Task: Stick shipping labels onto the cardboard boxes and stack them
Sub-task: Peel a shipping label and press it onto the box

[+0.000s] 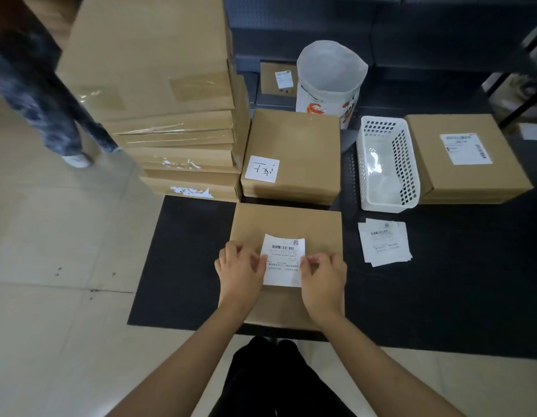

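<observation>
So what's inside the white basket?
The white basket looks empty: only its shiny floor shows, perhaps with clear plastic film. Its near wall hides a strip of the bottom.

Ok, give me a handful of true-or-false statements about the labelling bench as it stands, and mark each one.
1. Both hands, left hand and right hand, hold the shipping label by its side edges. True.
2. The label is over the nearest cardboard box. True.
3. The white basket is full of boxes. False: no boxes are in it.
4. Spare labels lie on the dark mat right of the box. True.
5. The box right of the basket has no label. False: a printed label is on its top.
</observation>
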Demonstrator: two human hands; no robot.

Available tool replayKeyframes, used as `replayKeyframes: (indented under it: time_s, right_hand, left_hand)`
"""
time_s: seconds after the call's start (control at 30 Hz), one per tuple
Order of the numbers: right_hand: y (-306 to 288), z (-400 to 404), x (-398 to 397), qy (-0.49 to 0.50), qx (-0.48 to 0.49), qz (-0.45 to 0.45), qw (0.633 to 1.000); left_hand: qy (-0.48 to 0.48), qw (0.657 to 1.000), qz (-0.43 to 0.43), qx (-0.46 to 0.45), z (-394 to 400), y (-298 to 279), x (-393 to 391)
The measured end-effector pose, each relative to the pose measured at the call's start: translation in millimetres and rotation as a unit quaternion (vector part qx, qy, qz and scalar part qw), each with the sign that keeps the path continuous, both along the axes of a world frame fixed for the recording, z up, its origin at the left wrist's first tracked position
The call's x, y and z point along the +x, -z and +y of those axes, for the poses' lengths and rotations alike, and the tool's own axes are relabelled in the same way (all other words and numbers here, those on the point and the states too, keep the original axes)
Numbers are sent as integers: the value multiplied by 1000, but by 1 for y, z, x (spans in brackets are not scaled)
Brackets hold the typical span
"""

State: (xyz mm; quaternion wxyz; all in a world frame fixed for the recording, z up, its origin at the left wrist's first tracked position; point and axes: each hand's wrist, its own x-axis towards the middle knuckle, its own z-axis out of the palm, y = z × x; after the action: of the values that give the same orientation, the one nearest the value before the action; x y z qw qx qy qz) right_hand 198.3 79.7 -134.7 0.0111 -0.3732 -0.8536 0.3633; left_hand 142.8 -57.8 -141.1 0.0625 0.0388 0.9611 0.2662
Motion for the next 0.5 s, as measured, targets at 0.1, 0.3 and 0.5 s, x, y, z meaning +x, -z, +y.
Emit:
replayKeyframes:
  time_s: [0.1, 0.3, 0.5]
  right_hand:
    - [4, 1, 1, -8, 25, 5, 1000]
    - [6, -2, 0, -24, 98, 3, 995]
    - [20, -6, -1, -248, 179, 75, 949]
  left_hand:
    - [7, 1000, 27, 2, -1, 6, 1]
    - [34, 994, 82, -69, -2, 10, 3]
    - [225, 960, 150, -72, 1, 12, 7]
